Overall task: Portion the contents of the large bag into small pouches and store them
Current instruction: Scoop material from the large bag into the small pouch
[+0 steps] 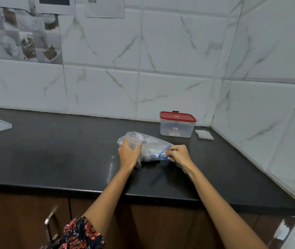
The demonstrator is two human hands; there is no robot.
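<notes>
Red-lidded clear tub [177, 125] and flat pouch stack [204, 134] behind crinkly clear bag [148, 146] on glossy black counter [53, 150]. Left hand [128, 155] grip clamped on bag; right hand [178, 153] grip pinching its blue edge.

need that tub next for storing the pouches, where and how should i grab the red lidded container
Grip the red lidded container across its clear side walls just under the lid rim, coming from the front with fingers spread. It stands upright near the back wall; its front is clear, the stack of small pouches lies apart on its right, and the lid overhang should stop slipping.
</notes>
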